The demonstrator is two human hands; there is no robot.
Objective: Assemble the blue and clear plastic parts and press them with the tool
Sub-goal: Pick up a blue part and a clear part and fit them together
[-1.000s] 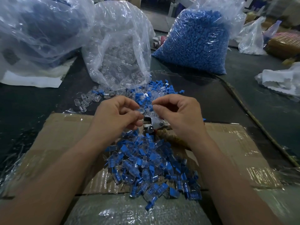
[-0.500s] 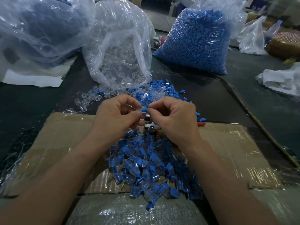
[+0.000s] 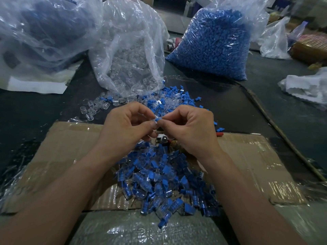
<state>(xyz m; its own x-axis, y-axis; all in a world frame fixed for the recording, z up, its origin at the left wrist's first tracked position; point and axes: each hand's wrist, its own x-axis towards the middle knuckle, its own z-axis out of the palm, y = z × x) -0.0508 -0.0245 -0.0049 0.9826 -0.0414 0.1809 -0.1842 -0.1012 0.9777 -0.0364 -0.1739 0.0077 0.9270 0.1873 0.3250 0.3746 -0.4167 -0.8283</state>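
Left hand (image 3: 127, 128), right hand (image 3: 191, 128) pinched blue-and-clear pair (image 3: 157, 119), 12 o'clock of assembled pile (image 3: 162, 179); skewed insertion could jam.

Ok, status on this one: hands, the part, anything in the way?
Left hand and right hand both pinching one part between fingertips. Tool below the hands, mostly hidden. Nothing blocking.

surface: dark worktable (image 3: 35, 112) | near edge: taped cardboard sheet (image 3: 70, 144) | light: dim

No legible text or labels.
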